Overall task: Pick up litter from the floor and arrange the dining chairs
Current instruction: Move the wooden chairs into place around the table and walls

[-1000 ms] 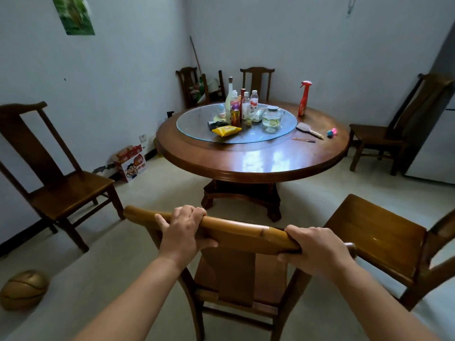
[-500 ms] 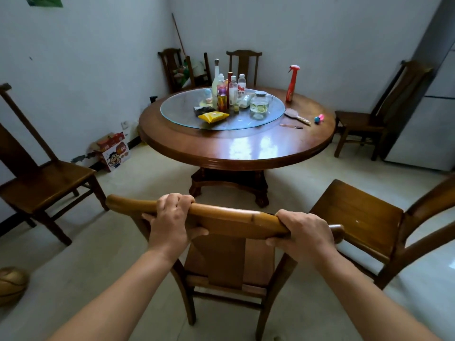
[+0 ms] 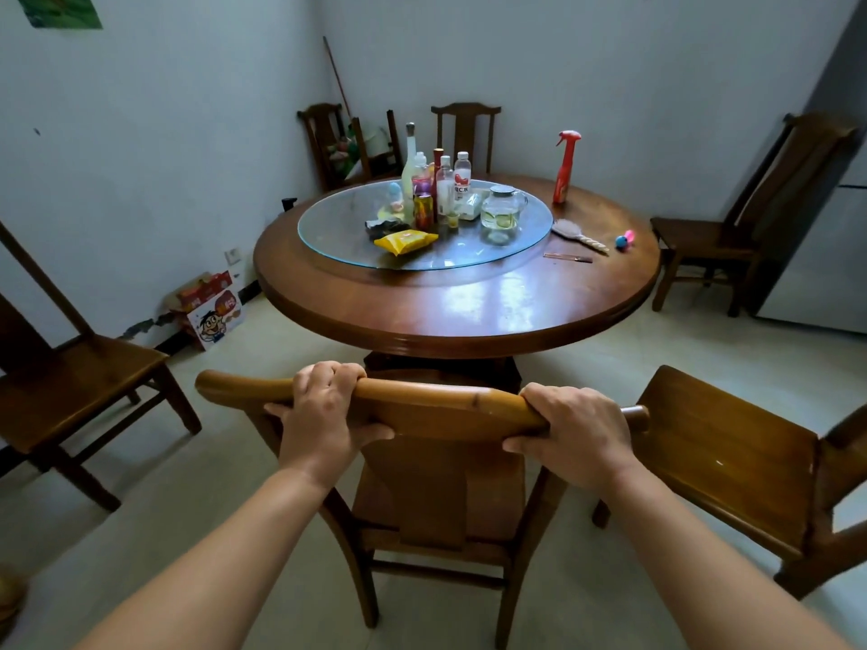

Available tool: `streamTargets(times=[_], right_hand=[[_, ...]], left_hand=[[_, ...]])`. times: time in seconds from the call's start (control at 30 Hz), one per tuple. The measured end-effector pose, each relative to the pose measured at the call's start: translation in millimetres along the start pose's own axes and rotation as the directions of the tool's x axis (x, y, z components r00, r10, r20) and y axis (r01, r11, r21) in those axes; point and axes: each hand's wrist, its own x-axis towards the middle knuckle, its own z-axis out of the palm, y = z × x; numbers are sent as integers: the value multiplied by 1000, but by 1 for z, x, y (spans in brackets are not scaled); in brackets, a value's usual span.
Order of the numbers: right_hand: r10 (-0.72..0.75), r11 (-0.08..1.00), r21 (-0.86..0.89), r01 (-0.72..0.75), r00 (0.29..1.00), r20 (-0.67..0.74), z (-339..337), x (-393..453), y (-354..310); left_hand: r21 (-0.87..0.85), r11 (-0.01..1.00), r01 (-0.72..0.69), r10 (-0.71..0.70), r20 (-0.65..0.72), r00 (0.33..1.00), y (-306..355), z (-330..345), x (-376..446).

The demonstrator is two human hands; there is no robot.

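A wooden dining chair (image 3: 436, 410) stands right in front of me, its back toward me and its seat facing the round wooden table (image 3: 460, 307). My left hand (image 3: 321, 410) grips the left part of the chair's top rail. My right hand (image 3: 574, 429) grips the right end of the same rail. The chair's front edge is close under the table's rim. No litter shows on the visible floor near the chair.
A second chair (image 3: 732, 452) stands close on the right, a third (image 3: 70, 387) on the left, more at the far wall and at the right (image 3: 732, 227). The table carries bottles, a glass jar, a red spray bottle (image 3: 565, 166). A carton (image 3: 211, 307) leans at the left wall.
The chair in my hands has moved forward toward the table, and I have come closer with it. Both hands keep the same grip on the top rail.
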Motion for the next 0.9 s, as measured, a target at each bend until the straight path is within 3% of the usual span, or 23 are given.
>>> streamTargets(times=[0.57, 0.9], right_hand=[[-23, 1000, -13, 22, 996, -83, 8, 142, 57], [-21, 999, -34, 20, 999, -49, 12, 161, 74]], left_hand=[[-54, 999, 3, -4, -20, 1000, -7, 45, 148], [-34, 998, 50, -51, -18, 999, -1, 57, 162]])
